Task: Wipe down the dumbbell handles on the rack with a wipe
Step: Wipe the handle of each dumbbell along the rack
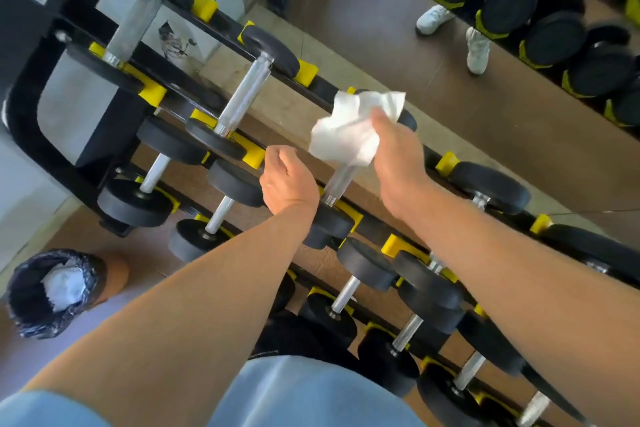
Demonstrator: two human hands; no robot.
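Nearest, on the floor at the left, stood one bin (52, 291) lined with a black bag. The left hand (287, 180) was curled on the rack (20, 114); I could not tell its grip. The right hand (394, 152) pinched one white wipe (349, 135) around a dumbbell handle (341, 180). Two handles (242, 97) further left stayed bare.

Dumbbells (242, 97) on rack (20, 114); bin (52, 291) left of rack.

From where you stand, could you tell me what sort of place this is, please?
Most likely a gym's weights area: dumbbells lie in rows on a tiered rack, and a wall mirror reflects more of them.
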